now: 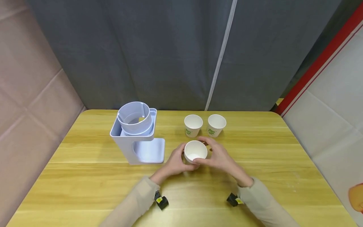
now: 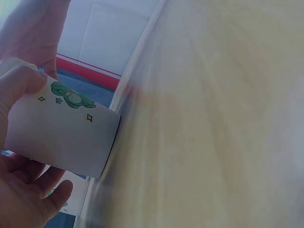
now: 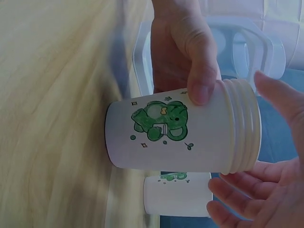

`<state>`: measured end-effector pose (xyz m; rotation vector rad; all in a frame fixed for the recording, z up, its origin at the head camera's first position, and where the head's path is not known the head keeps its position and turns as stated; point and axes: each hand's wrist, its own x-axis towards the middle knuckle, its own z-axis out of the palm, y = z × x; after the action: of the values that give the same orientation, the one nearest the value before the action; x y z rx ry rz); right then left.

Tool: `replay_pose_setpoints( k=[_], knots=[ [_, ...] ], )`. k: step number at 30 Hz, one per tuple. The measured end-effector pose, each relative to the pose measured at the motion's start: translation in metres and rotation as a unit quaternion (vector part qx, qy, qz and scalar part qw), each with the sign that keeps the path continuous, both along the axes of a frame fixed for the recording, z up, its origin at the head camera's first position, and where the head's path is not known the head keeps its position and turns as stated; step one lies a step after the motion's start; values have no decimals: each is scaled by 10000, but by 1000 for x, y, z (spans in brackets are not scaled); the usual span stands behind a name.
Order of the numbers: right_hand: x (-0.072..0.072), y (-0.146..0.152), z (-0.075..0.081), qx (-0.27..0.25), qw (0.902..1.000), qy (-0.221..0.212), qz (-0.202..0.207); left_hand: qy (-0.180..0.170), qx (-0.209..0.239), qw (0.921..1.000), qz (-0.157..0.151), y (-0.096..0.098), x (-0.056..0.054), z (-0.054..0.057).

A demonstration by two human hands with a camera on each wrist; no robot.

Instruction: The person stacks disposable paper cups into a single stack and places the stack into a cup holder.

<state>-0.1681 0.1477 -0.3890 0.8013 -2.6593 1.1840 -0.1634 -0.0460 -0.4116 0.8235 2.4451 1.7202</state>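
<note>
A stack of white paper cups (image 1: 195, 150) stands upright on the table, its several rims nested closely. A green cartoon animal is printed on its side, seen in the right wrist view. My left hand (image 1: 177, 161) grips the stack from the left, the thumb (image 3: 201, 90) pressed to its wall. Around the rims from the right spreads my right hand (image 1: 216, 156), thumb at the front, fingers behind. Its fingers (image 3: 237, 192) are loosely bent, fingertips right at the rims. Part of the far side is hidden by the hands.
Two more paper cups, a left one (image 1: 193, 125) and a right one (image 1: 216, 125), stand just behind the stack. To the left is a pale lavender stand (image 1: 148, 151) with a round hopper (image 1: 134, 117) on top. A grey curtain (image 1: 170, 56) hangs behind the wooden table (image 1: 85, 186).
</note>
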Motion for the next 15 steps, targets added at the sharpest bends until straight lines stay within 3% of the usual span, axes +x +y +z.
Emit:
replay_pose_setpoints(
  k=[15],
  knots=[
    [-8, 19, 2, -441, 9973, 57, -586, -209, 109, 9997, 43, 1, 2, 3]
  ],
)
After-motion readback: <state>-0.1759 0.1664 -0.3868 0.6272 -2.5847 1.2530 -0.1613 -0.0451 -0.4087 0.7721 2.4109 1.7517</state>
